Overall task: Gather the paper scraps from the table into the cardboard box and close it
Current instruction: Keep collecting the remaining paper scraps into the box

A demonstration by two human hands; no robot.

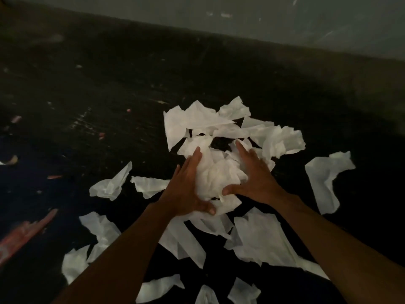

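Note:
White torn paper scraps lie scattered over a dark table point(109, 95). A crumpled bunch of scraps point(219, 176) sits between my two hands. My left hand point(186, 187) presses the bunch from the left, thumb under its near edge. Against its right side rests my right hand point(254, 174), with the fingers stretched forward. A bigger heap of scraps point(210, 123) lies just beyond the hands. Loose pieces rest at the left point(111, 185), at the right point(326, 181) and near me point(260, 240). No cardboard box is in view.
The dark tabletop is scratched and dotted with small reddish bits point(24, 233) along the left side. A grey wall point(285, 18) runs behind the table's far edge. More white scraps point(160, 288) lie at the bottom of the view between my forearms.

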